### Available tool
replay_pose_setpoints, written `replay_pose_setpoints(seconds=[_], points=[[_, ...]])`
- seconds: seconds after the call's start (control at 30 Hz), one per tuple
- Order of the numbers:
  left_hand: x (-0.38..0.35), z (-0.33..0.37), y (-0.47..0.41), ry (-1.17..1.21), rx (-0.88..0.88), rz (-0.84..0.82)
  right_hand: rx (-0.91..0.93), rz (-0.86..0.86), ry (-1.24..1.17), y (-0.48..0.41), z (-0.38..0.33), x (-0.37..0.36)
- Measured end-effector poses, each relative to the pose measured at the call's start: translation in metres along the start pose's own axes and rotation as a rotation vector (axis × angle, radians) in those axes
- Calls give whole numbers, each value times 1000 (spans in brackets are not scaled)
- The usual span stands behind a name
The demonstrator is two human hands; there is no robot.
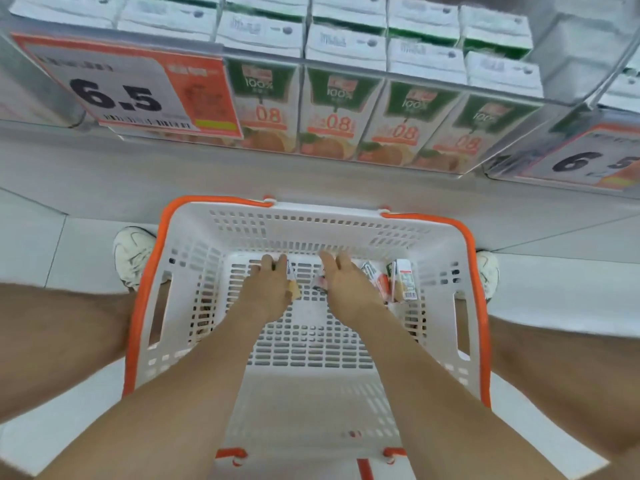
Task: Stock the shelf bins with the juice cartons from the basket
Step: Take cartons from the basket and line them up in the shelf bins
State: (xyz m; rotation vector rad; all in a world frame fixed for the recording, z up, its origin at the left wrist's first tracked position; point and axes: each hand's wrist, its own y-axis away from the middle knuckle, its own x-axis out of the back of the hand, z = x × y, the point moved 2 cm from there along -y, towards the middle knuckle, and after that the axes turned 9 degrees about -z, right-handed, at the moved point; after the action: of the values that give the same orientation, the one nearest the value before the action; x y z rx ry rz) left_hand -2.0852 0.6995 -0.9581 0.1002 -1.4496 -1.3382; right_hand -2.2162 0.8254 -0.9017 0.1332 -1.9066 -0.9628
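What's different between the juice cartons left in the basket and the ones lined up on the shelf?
The shelf cartons stand upright in a tidy row, side by side, fronts facing out. The basket cartons are few and loose, turned different ways at the far end of the basket. Nothing touches the shelf cartons, while the left hand grips one of the basket cartons. Both are white cartons with orange print.

1. Basket (pixel 242 233): white perforated plastic with an orange rim, standing on the floor below the shelf.
2. Loose juice cartons (pixel 403 280): two leaning in the basket's far right corner.
3. Gripped carton (pixel 290 276): at the basket's far end, held by the left hand (pixel 270 289).
4. Shelved cartons (pixel 332 112): green-and-orange fronts, upright in a row in the shelf bin.
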Motion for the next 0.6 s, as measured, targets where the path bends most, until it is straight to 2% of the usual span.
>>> replay_pose_setpoints(seconds=[0.1, 0.2, 0.37, 0.47, 0.6], points=[[-7, 0, -1, 100, 14, 51, 30, -15, 68, 0, -6, -14], [-6, 4, 1, 218, -5, 93, 13, 13, 33, 0, -9, -19], [-6, 3, 10, 386, 9, 43, -7, 18, -28, 1, -2, 0], [-1, 4, 20, 452, 31, 16, -41, 64, -196, 11, -2, 17], [27, 11, 45, 440, -30, 86, -92, 201, -541, 33, -8, 50]])
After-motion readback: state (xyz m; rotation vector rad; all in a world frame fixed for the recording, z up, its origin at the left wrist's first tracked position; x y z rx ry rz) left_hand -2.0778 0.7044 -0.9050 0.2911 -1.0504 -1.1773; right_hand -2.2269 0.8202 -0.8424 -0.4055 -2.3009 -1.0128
